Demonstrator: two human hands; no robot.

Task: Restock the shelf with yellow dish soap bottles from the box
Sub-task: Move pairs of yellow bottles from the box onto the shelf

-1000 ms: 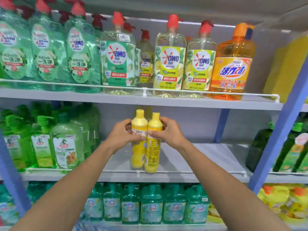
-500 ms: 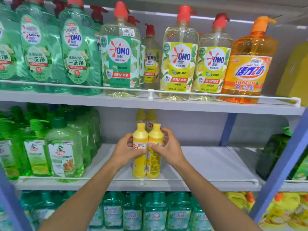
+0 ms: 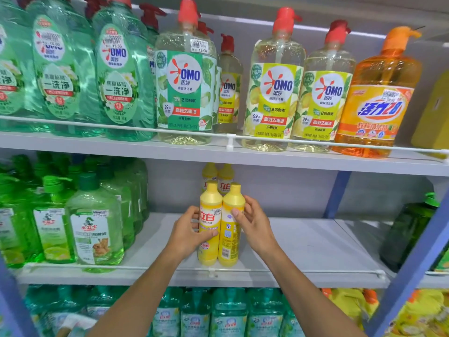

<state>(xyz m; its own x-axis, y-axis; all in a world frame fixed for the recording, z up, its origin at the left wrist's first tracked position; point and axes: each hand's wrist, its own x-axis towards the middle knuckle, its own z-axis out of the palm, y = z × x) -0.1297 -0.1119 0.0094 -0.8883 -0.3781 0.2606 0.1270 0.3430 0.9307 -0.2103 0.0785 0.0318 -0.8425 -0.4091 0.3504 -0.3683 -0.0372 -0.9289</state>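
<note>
Two yellow bottles (image 3: 220, 229) upright on middle shelf (image 3: 303, 242); left hand (image 3: 187, 231) grip clasps one, right hand (image 3: 255, 223) steadies other; advise labels forward, touching, behind rail (image 3: 291, 271).

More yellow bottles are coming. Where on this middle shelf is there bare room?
Widest bare stretch: middle shelf right of the yellow bottles, up to the dark green bottle. A narrower strip lies between them and the crowded green bottles.

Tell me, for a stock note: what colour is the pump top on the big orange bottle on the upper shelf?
Orange, matching the big orange plastic bottle; head view.
</note>
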